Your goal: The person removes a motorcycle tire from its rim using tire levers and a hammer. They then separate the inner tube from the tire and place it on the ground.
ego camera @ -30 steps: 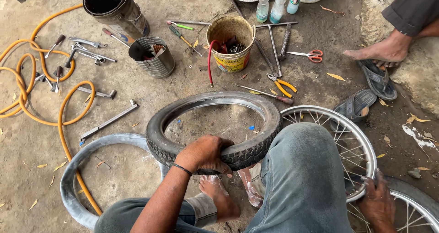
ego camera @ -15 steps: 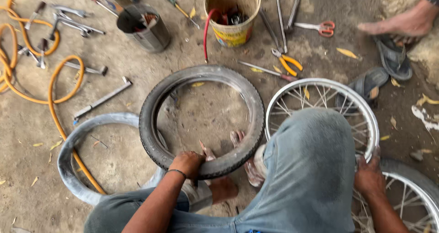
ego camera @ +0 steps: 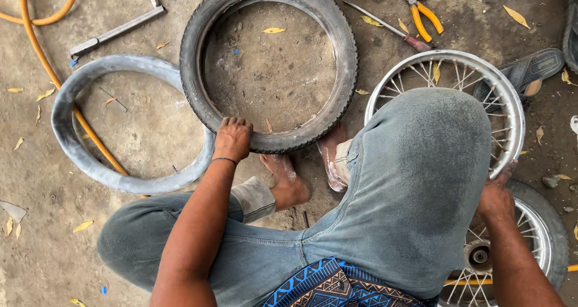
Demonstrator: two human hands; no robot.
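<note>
knees: bent, in faded grey-blue denim, filling the near view; patterned blue cloth at the waist.
left hand (ego camera: 232, 138): curled over the near edge of the black rubber tyre (ego camera: 269, 63), fingers closed on its knobbly tread.
right hand (ego camera: 495, 194): clasped on the rim of the spoked wheel (ego camera: 507, 111), beside the right knee; fingers partly hidden.
bare feet: on the dirt floor (ego camera: 36, 234), toes touching the tyre's near side.
tyre: round, flat on the floor ahead of the knees, ribbed sidewall, dusty inside.
inner tube (ego camera: 72, 96): grey, dull, limp ring left of the tyre, touching it.
spoked wheel: shiny metal, thin wires, right of the tyre.
farther: orange hose (ego camera: 42, 54) across the tube; metal bar (ego camera: 117, 30); orange-handled pliers (ego camera: 424, 12); dark sandal (ego camera: 530, 72).
</note>
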